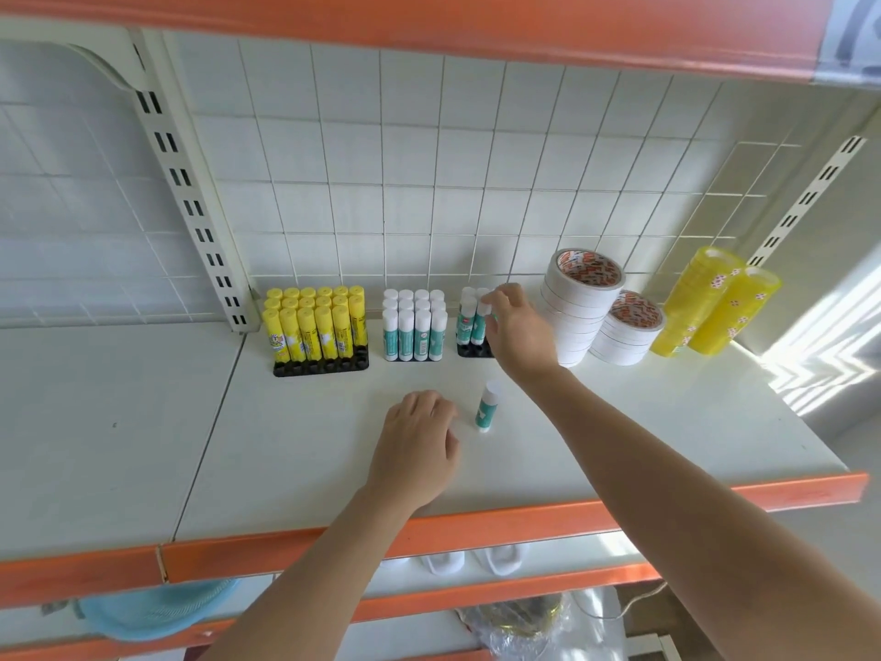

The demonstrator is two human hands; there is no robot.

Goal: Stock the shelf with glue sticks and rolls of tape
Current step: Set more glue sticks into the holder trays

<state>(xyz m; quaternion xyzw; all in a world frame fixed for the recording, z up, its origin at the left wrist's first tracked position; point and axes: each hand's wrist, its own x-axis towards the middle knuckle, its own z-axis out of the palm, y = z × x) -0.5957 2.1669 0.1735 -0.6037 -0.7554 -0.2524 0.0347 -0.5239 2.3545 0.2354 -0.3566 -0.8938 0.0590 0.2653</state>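
Observation:
My right hand (512, 326) reaches to the back of the white shelf (295, 446) and pinches the white cap of a teal glue stick (479, 322) standing in a partly filled black tray (472, 350). My left hand (417, 436) lies knuckles up on the shelf with its fingers curled; a pale cap (455, 426) peeks out at its right side. One loose teal glue stick (487, 406) stands just to the right of it. A full tray of yellow glue sticks (314, 326) and a block of teal glue sticks (414, 326) stand to the left.
Two stacks of white tape rolls (572, 307) and two stacks of yellow tape rolls (705, 302) stand at the back right. A wire grid backs the shelf. An orange shelf edge (476, 527) runs along the front, another overhead. A blue basket (157, 613) sits below.

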